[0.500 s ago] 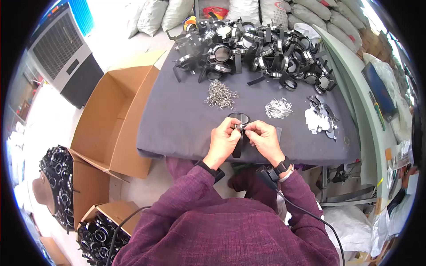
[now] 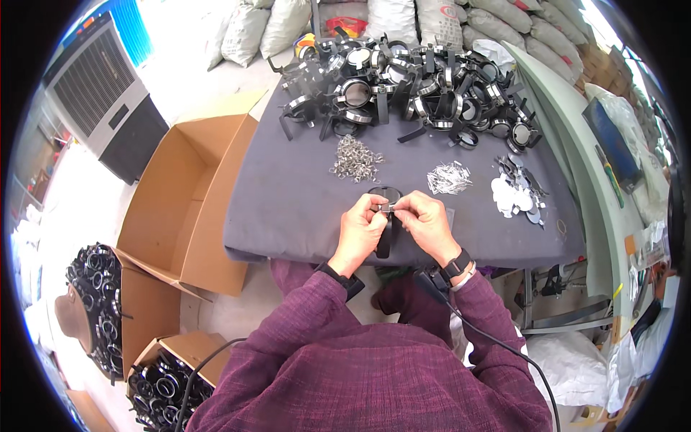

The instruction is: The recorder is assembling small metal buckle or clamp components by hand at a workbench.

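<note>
The fingers of the left hand (image 2: 358, 229) pinch the metal edge of a round, watch-like piece (image 2: 386, 193) at the near side of the dark-covered worktop (image 2: 288, 194); its black strap (image 2: 384, 241) points toward the person. The right hand (image 2: 427, 219) presses thumb and finger together against that edge (anything between them is too small to tell). Beyond lie small metal clips (image 2: 356, 158), slim silver pins (image 2: 449, 178) and, farther right, pale discs (image 2: 512, 196). A heap of similar pieces (image 2: 356, 92) covers the far side.
</note>
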`<control>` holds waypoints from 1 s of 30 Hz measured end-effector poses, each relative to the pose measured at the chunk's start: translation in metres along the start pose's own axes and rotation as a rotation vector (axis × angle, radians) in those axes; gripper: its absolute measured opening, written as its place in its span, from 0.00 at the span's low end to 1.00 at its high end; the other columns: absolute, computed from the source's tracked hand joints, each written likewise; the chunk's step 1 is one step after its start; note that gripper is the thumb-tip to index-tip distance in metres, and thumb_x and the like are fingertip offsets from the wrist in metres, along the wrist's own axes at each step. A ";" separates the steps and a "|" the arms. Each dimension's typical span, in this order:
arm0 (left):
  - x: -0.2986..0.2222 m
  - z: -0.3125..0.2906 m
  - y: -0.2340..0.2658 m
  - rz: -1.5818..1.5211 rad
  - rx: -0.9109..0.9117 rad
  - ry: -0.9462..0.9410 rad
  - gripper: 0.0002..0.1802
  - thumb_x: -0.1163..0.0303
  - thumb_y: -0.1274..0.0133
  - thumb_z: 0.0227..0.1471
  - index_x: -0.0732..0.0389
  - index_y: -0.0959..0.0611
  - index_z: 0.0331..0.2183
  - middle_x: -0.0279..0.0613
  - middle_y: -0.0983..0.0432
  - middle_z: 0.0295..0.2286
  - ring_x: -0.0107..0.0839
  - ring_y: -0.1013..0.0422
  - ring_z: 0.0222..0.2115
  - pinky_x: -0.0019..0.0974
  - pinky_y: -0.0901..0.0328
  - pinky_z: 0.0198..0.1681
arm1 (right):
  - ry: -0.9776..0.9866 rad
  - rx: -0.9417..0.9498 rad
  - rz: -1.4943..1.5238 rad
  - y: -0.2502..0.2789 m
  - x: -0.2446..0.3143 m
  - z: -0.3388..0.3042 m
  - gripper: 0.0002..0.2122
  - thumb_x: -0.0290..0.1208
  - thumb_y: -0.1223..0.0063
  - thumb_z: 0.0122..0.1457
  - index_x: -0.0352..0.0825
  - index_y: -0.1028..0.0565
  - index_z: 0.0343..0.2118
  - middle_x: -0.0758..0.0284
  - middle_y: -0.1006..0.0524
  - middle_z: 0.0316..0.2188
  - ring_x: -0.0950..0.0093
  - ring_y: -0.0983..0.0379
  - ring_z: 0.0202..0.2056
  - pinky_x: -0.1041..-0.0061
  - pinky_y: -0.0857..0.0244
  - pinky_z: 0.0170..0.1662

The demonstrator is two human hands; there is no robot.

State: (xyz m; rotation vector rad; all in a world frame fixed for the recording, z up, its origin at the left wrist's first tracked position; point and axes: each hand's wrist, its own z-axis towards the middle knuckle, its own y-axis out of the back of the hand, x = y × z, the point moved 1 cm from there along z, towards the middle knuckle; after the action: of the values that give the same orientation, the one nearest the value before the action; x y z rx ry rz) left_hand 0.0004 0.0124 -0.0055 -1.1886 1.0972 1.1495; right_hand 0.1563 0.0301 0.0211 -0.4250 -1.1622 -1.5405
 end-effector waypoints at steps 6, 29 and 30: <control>0.006 0.003 0.000 0.081 -0.059 -0.100 0.08 0.76 0.52 0.54 0.61 0.24 0.38 0.27 0.32 0.15 0.14 0.37 0.13 0.23 0.41 0.12 | -0.380 -0.045 0.512 -0.004 -0.001 0.004 0.06 0.18 0.45 0.53 0.31 0.27 0.33 0.72 0.27 0.23 0.86 0.32 0.20 0.86 0.35 0.23; 0.007 0.007 0.015 -0.099 0.135 0.053 0.08 0.76 0.52 0.55 0.61 0.24 0.39 0.31 0.26 0.21 0.17 0.30 0.18 0.22 0.39 0.14 | -0.331 -0.105 0.494 -0.013 0.006 -0.003 0.07 0.17 0.43 0.51 0.31 0.25 0.34 0.75 0.25 0.24 0.87 0.32 0.23 0.86 0.37 0.26; 0.007 0.007 0.015 -0.098 0.133 0.052 0.08 0.76 0.52 0.55 0.61 0.24 0.39 0.31 0.26 0.21 0.17 0.30 0.18 0.22 0.39 0.14 | -0.330 -0.104 0.495 -0.014 0.004 -0.004 0.07 0.17 0.43 0.51 0.31 0.25 0.34 0.75 0.25 0.24 0.87 0.32 0.23 0.86 0.37 0.26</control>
State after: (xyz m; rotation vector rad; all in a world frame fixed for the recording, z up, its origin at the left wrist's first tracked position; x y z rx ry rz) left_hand -0.0138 0.0201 -0.0131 -1.1607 1.1247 0.9602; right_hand 0.1432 0.0233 0.0165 -0.9875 -1.1179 -1.1227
